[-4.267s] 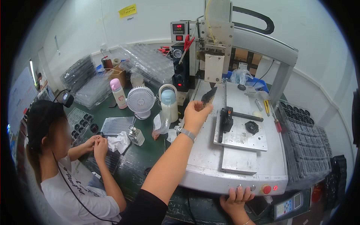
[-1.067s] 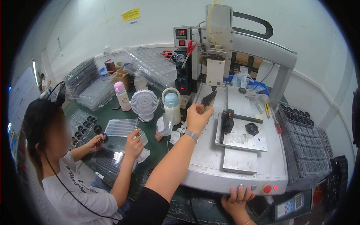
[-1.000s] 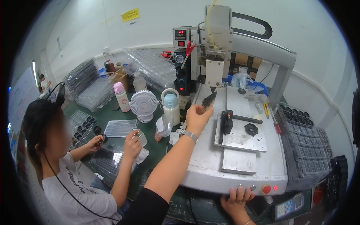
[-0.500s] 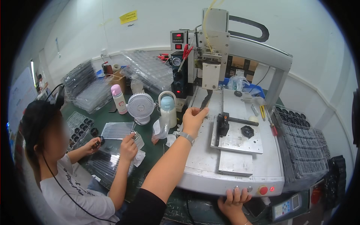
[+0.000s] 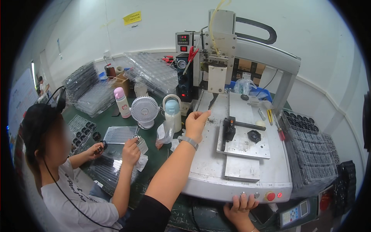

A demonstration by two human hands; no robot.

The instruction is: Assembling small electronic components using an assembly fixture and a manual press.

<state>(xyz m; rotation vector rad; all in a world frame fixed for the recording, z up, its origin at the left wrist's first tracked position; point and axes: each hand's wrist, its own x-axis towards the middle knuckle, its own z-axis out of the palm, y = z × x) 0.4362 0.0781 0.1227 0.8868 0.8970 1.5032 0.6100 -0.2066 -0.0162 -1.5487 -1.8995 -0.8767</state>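
My left hand [image 5: 197,125], with a metal-banded watch on the wrist, reaches over the left side of a white benchtop machine [image 5: 206,181]. Its thumb and forefinger are pinched together below the machine's head [image 5: 217,79]. Just beyond the fingertips shows a dark strip [image 5: 213,100]; whether they touch it, or hold anything, I cannot tell. My right hand [image 5: 240,210] rests at the machine's front panel, fingers stretched up beside silver buttons [image 5: 256,195]. On the machine's metal fixture plate [image 5: 247,149] sits a round black part [image 5: 254,135], with a black bar clamp [image 5: 230,129] beside it.
A co-worker [image 5: 73,178] at left handles small black parts. A fan [image 5: 145,110] and bottles [image 5: 172,114] stand between us. Trays of black parts [image 5: 311,150] are stacked at right, near a yellow cutter [image 5: 269,116]. A red button [image 5: 270,196] sits on the panel.
My left hand has drawn back slightly down and left from under the head, and less of the dark strip reaches toward the fingers. My right hand stays put.
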